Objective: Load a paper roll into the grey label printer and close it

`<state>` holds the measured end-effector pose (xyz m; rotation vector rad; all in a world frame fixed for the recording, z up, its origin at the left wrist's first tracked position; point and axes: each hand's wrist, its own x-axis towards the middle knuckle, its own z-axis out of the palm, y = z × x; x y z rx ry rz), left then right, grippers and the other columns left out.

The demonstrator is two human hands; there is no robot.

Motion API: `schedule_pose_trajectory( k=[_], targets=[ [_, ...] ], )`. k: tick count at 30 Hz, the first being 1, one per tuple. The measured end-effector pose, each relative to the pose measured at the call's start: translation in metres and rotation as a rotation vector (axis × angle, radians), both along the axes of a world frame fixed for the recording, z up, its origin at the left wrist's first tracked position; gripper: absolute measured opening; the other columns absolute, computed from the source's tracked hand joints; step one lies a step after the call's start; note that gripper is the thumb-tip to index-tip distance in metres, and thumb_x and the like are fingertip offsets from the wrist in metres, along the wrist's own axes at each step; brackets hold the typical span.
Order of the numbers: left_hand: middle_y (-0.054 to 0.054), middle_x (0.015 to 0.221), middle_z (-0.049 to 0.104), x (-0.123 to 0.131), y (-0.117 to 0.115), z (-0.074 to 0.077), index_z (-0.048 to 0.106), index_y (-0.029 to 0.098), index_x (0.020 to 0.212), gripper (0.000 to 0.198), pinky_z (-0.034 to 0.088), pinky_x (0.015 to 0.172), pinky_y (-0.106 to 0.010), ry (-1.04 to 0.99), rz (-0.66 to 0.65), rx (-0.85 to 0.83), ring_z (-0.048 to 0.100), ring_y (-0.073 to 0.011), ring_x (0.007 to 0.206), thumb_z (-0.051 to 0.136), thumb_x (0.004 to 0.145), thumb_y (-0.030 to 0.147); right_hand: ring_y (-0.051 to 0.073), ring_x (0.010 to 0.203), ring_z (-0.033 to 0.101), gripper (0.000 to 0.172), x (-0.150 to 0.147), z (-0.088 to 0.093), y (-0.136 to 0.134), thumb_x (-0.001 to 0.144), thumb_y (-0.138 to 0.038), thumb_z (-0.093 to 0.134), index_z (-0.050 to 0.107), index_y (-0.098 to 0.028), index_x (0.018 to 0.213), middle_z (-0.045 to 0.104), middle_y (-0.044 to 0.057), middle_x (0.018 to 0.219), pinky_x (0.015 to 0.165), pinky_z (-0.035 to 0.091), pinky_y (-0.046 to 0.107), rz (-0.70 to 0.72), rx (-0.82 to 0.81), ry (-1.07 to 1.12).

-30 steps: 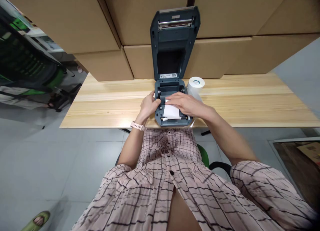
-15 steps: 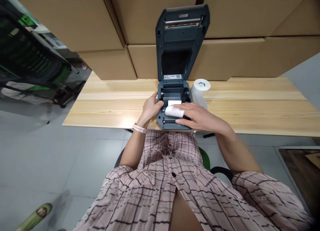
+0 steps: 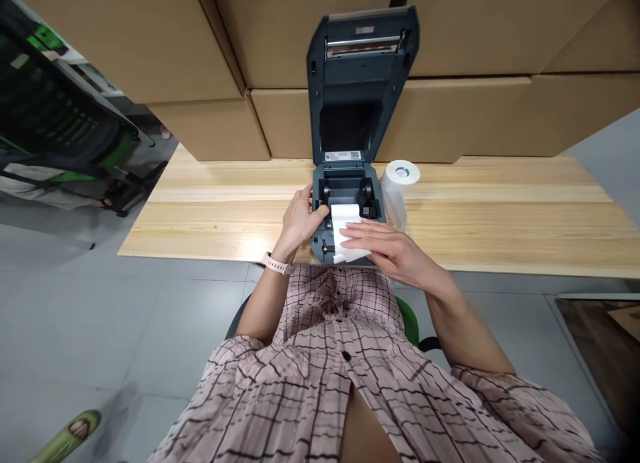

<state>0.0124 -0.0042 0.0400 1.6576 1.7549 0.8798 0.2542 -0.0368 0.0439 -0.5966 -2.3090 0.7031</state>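
Note:
A dark grey-blue label printer (image 3: 320, 239) stands on the wooden table with its lid (image 3: 350, 83) raised. My left hand (image 3: 300, 217) grips the printer's left side, thumb over the rim and fingers along the outer wall. Across the printer's open base lies a strip of white paper (image 3: 344, 216), its torn-looking end at the front edge. My right hand (image 3: 387, 244) rests over this strip with the fingers stretched out and pressed flat on it; its thumb is hidden. Right of the printer stands a white roll (image 3: 402, 172) with a loose length hanging from it.
Cardboard boxes (image 3: 480, 119) are stacked along the back of the wooden table (image 3: 500, 213). A black and green office chair (image 3: 60, 109) stands at the left, with part of another person behind it. A green shoe (image 3: 75, 431) shows at bottom left.
The white paper, folded up and blurred before, now lies flatter toward the printer's front edge. My right hand has moved slightly forward over it. My left hand keeps its place.

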Motion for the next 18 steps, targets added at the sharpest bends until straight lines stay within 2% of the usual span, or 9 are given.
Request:
schedule_pose_trajectory(
  k=[5,12,18],
  targets=[
    [-0.018,0.144,0.068,-0.0008,0.0006,-0.003,0.058,0.014,0.147,0.062,0.053,0.107,-0.048,-0.114,-0.071,0.007,0.064,-0.0321,0.128,0.059,0.089,0.034,0.02,0.143,0.065,0.047,0.0011,-0.0006,-0.0024,0.102,-0.007,0.053,0.075,-0.035,0.133,0.072,0.0,0.146,0.126,0.049,0.056,0.009,-0.023,0.002],
    [-0.018,0.15,0.064,-0.0021,-0.0001,-0.0074,0.054,0.015,0.151,0.064,0.05,0.112,-0.046,-0.16,-0.086,0.024,0.061,-0.0311,0.136,0.06,0.091,0.038,0.019,0.145,0.062,0.056,0.0018,-0.0021,-0.0057,0.098,-0.001,0.047,0.073,-0.032,0.138,0.071,0.002,0.147,0.125,0.051,0.054,0.027,0.007,0.02],
    [-0.015,0.154,0.063,-0.0035,-0.0001,-0.0113,0.054,0.022,0.151,0.058,0.049,0.115,-0.044,-0.165,-0.112,0.037,0.058,-0.0294,0.141,0.059,0.097,0.041,0.019,0.145,0.062,0.063,0.0033,-0.0033,-0.006,0.096,0.001,0.047,0.071,-0.036,0.14,0.07,0.0,0.148,0.125,0.051,0.055,0.027,-0.003,0.02]
  ],
)
